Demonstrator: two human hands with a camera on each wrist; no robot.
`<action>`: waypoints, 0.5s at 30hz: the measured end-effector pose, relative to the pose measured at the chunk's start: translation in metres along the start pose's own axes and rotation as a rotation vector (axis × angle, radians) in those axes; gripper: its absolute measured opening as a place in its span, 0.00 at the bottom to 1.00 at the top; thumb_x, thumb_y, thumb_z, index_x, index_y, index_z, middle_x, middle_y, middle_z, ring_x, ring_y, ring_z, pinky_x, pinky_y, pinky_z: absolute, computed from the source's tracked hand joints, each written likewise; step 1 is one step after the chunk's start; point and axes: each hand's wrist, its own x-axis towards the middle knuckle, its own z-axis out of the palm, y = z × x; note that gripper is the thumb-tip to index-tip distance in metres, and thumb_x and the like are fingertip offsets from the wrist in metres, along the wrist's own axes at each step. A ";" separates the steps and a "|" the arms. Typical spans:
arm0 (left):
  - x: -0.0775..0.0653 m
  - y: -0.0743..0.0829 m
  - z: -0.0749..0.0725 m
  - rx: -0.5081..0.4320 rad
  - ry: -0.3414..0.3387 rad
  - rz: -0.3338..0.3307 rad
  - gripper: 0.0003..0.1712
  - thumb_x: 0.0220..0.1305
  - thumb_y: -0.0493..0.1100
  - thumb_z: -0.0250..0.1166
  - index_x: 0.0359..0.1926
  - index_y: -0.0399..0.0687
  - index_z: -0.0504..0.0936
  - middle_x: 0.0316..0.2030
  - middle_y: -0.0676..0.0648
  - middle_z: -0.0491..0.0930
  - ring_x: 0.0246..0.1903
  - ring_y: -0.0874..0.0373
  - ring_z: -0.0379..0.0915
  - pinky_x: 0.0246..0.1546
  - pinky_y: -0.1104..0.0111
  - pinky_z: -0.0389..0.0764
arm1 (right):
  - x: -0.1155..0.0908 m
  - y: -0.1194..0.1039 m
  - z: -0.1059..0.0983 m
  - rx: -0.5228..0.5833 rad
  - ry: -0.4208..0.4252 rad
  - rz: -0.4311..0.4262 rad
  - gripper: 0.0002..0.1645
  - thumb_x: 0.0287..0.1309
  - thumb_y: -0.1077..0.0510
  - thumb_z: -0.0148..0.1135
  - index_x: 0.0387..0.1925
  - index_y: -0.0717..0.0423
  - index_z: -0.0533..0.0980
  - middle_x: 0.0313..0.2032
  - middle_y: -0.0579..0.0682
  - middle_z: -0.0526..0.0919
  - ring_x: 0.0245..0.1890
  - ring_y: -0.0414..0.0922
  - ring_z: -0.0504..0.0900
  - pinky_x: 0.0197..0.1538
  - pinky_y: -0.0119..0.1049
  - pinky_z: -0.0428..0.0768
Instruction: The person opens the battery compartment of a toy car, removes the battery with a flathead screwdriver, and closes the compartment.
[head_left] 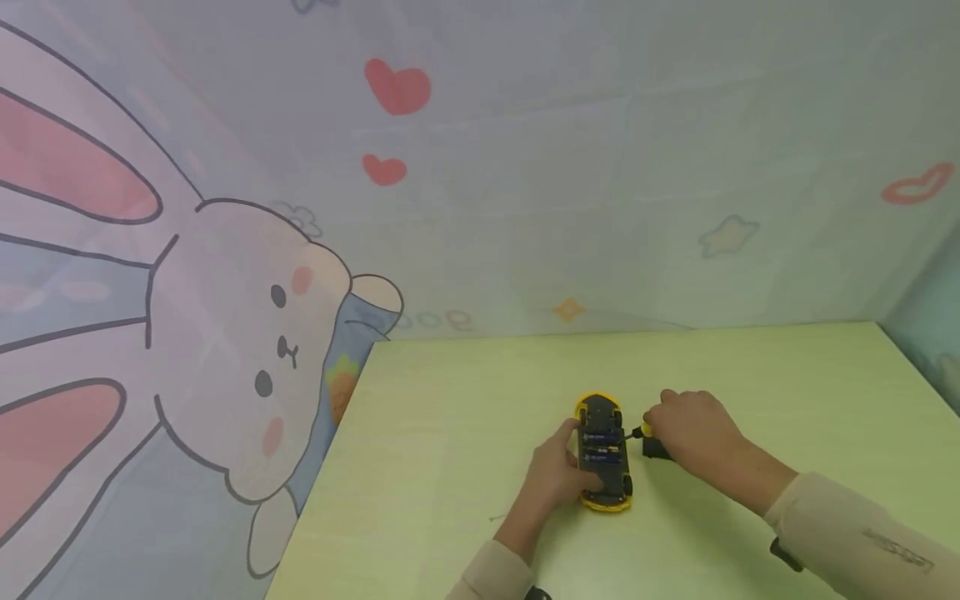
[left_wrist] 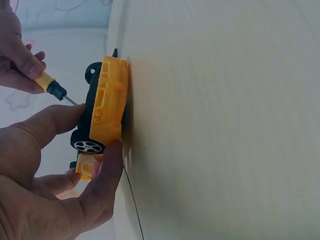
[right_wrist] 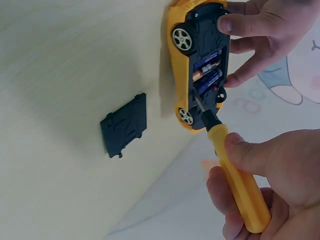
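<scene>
A yellow toy car (head_left: 606, 485) lies upside down on the table, its black underside up. Several batteries (right_wrist: 207, 72) with blue wrappers sit in its uncovered compartment. My left hand (head_left: 552, 473) grips the car from the left, thumb on the underside and fingers along the side. In my right hand (head_left: 693, 429) is a yellow-handled screwdriver (right_wrist: 240, 180), its metal shaft slanting to the compartment's edge beside the batteries. The black battery cover (right_wrist: 125, 125) rests on the table right of the car; in the head view my right hand partly hides it.
The pale yellow-green table (head_left: 450, 417) runs back to a wall covering (head_left: 540, 208) printed with a rabbit and hearts. A thin dark line (left_wrist: 133, 200), like a wire or hair, lies on the table near the left hand.
</scene>
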 end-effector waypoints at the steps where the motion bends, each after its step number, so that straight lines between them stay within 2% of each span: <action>1: 0.000 0.000 0.001 -0.001 -0.001 0.004 0.57 0.39 0.33 0.81 0.74 0.58 0.68 0.27 0.50 0.77 0.24 0.58 0.72 0.23 0.66 0.74 | -0.002 0.002 0.002 0.025 -0.004 0.005 0.08 0.50 0.64 0.77 0.26 0.49 0.84 0.21 0.46 0.74 0.20 0.41 0.71 0.23 0.37 0.75; 4: 0.000 -0.003 0.003 0.005 -0.014 0.000 0.55 0.39 0.33 0.81 0.72 0.59 0.70 0.27 0.51 0.77 0.25 0.58 0.72 0.24 0.67 0.74 | -0.008 0.005 0.009 0.098 -0.036 0.029 0.06 0.51 0.61 0.77 0.32 0.49 0.87 0.24 0.46 0.78 0.21 0.41 0.75 0.23 0.37 0.76; 7: -0.002 -0.005 0.006 -0.008 -0.028 -0.015 0.54 0.40 0.33 0.82 0.71 0.59 0.71 0.26 0.51 0.77 0.25 0.58 0.73 0.24 0.67 0.74 | -0.014 0.004 0.015 0.168 -0.066 0.062 0.10 0.54 0.60 0.76 0.40 0.51 0.89 0.26 0.46 0.80 0.21 0.40 0.75 0.22 0.35 0.76; 11: -0.003 -0.005 0.007 -0.028 -0.023 -0.010 0.55 0.40 0.33 0.82 0.71 0.60 0.71 0.27 0.51 0.78 0.25 0.58 0.74 0.24 0.67 0.75 | -0.016 0.003 0.019 0.212 -0.068 0.089 0.12 0.55 0.59 0.75 0.42 0.52 0.89 0.27 0.45 0.82 0.22 0.39 0.75 0.22 0.34 0.75; 15: -0.003 -0.001 0.005 -0.029 -0.020 -0.005 0.54 0.40 0.33 0.81 0.70 0.61 0.71 0.26 0.51 0.79 0.24 0.58 0.74 0.24 0.66 0.74 | -0.016 0.007 0.019 0.252 -0.071 0.100 0.12 0.55 0.59 0.75 0.43 0.51 0.89 0.33 0.48 0.88 0.27 0.43 0.80 0.23 0.36 0.76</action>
